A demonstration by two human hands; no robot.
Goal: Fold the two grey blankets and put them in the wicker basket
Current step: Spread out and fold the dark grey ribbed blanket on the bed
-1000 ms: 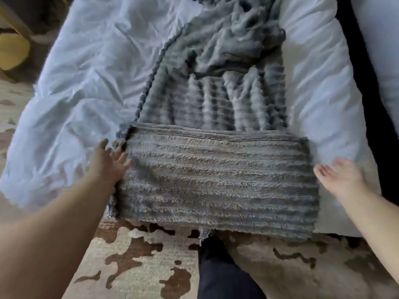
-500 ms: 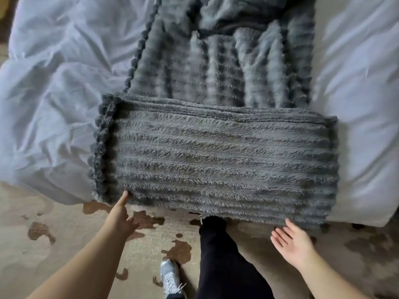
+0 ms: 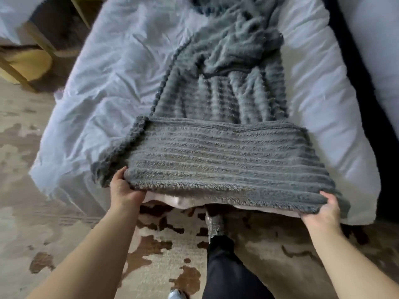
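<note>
A folded grey ribbed blanket [image 3: 218,156] lies across the near end of the bed, its near edge lifted off the bedding. My left hand [image 3: 124,189] grips the near left corner, thumb on top and fingers underneath. My right hand [image 3: 321,211] grips the near right corner the same way. Behind it a second grey blanket [image 3: 228,67] lies crumpled and unfolded, stretching up the bed. No wicker basket is in view.
The bed's white duvet [image 3: 103,91] surrounds both blankets. A wooden chair with a yellow seat [image 3: 26,61] stands at the far left. Under me is a patterned beige and brown rug [image 3: 71,231]; my dark trouser leg [image 3: 224,270] is by the bed's edge.
Both hands moved from beside and below the folded blanket to its near corners, took hold of them and lifted the near edge.
</note>
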